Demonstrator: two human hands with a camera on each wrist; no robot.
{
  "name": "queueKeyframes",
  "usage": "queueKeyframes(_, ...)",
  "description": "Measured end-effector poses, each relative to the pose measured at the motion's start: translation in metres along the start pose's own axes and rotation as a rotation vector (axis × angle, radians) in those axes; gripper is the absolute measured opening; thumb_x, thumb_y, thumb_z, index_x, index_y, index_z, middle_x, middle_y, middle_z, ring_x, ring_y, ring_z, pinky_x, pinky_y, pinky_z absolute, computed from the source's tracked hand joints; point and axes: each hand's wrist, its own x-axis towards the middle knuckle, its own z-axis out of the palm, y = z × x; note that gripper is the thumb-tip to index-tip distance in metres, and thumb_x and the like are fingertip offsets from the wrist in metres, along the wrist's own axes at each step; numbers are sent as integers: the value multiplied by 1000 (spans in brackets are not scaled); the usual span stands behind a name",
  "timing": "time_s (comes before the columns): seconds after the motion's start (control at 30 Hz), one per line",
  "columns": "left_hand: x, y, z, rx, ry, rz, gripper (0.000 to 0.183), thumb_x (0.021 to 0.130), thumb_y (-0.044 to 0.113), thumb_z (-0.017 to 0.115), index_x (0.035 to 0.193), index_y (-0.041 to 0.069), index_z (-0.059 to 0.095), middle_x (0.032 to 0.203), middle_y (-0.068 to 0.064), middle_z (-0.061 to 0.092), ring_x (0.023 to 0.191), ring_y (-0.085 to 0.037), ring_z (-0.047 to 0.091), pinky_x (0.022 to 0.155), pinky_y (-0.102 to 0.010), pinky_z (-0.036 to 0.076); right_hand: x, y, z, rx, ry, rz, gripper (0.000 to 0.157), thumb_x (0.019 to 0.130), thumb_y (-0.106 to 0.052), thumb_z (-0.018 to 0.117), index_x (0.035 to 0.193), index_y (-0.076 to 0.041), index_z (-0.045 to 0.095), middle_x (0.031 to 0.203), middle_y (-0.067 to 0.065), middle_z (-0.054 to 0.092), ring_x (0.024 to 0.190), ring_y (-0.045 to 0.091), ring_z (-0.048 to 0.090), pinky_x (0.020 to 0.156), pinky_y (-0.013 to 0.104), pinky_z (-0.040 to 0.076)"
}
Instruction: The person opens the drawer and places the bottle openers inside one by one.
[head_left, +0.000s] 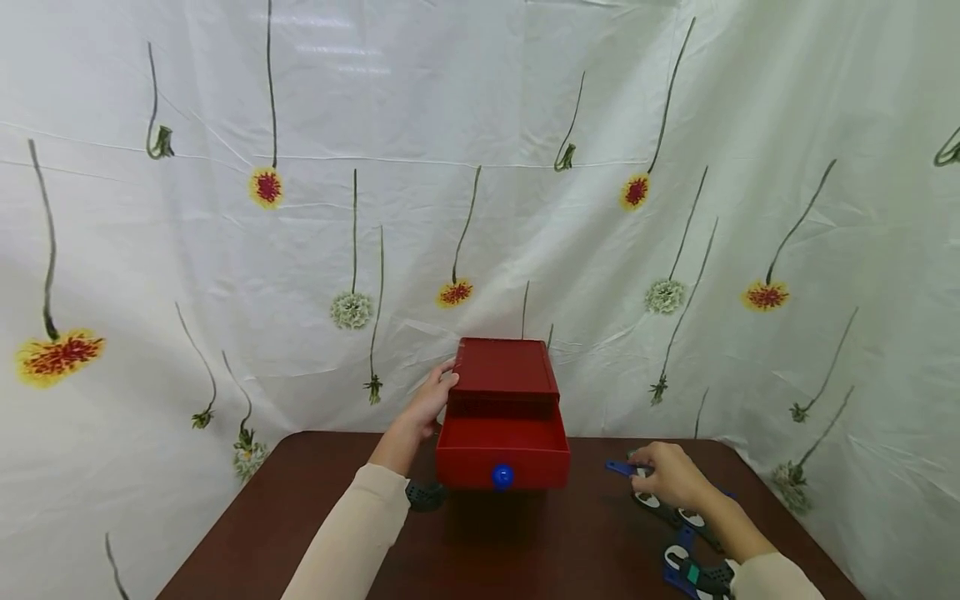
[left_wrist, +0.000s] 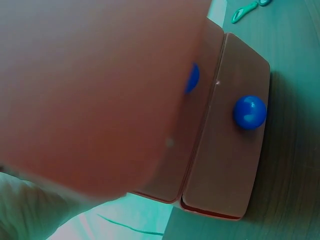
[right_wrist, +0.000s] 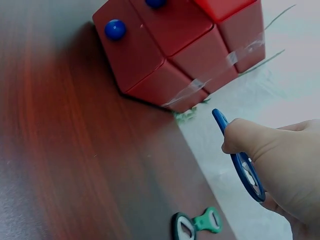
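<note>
Loosely open, the left hand [head_left: 431, 402] rested against the red drawer chest [head_left: 504, 365], probably to steady it with its top drawer [head_left: 468, 469] out, while the right hand [head_left: 669, 473] pinched a blue tool [right_wrist: 242, 173] above the desk [head_left: 307, 479].

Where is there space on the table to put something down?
On the table, between the red box and the tools, and left of the left sleeve. It's crowded on the right, where tools lie around the right hand; a black object sits near the box's left.
</note>
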Motion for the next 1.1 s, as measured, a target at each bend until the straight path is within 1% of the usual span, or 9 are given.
queueKeyframes(0.2,0,3,2,-5,0,4,52,112,29,43,162,18,30,157,-22,35,142,-43,35,97,-77,36,10,-10,-18,-38,33,-39,25,87,-12,75,110,0,78,104,9,75,81,26,67,67,40,52)
queueKeyframes(0.27,1,4,3,-4,-3,5,52,112,30,43,162,19,30,159,-21,34,143,-43,34,96,-78,37,13,-14,-25,-31,31,-23,27,89,-12,74,113,1,77,108,12,74,87,32,68,71,45,54)
queueKeyframes(0.33,1,5,3,-3,-5,-4,52,112,30,43,162,21,30,159,-20,34,143,-43,34,96,-77,38,16,-18,-31,-33,28,-12,28,91,-14,74,115,2,76,111,14,74,99,36,68,77,50,55)
queueKeyframes(0.37,1,5,4,-2,-6,-4,52,112,30,43,162,20,30,160,-21,33,143,-43,34,96,-77,38,17,-21,-34,-30,27,-10,28,91,-14,74,115,2,76,112,14,73,100,37,68,79,51,55)
queueKeyframes(0.47,1,4,3,-7,-1,-17,52,112,29,43,162,20,30,160,-21,33,143,-43,34,97,-77,37,24,-27,-41,-16,24,-11,26,92,-12,72,114,1,76,110,13,73,93,32,67,75,48,54)
queueKeyframes(0.6,0,2,1,-4,0,-16,53,112,30,43,162,20,29,160,-21,33,143,-44,34,98,-77,36,33,-36,-49,-25,53,-58,21,89,-11,71,106,-2,79,102,8,73,80,23,60,69,40,48)
queueKeyframes(0.8,2,2,0,2,1,-8,52,112,31,43,162,20,30,158,-21,37,141,-43,37,100,-74,37,48,-50,-60,-106,91,-119,17,86,-13,75,100,-5,81,95,3,74,86,26,67,73,44,52)
queueKeyframes(0.93,1,2,0,-8,0,-5,52,112,31,43,162,20,30,158,-21,37,142,-42,37,100,-75,37,58,-63,-65,-116,59,-117,18,88,-14,76,102,-3,80,92,3,74,87,28,67,74,45,53)
queueKeyframes(1.1,0,1,0,-46,-11,-2,52,113,30,43,162,19,30,157,-22,37,142,-42,36,96,-78,37,72,-82,-66,-113,30,-133,19,90,-16,75,103,-4,80,91,0,70,87,25,63,72,40,52)
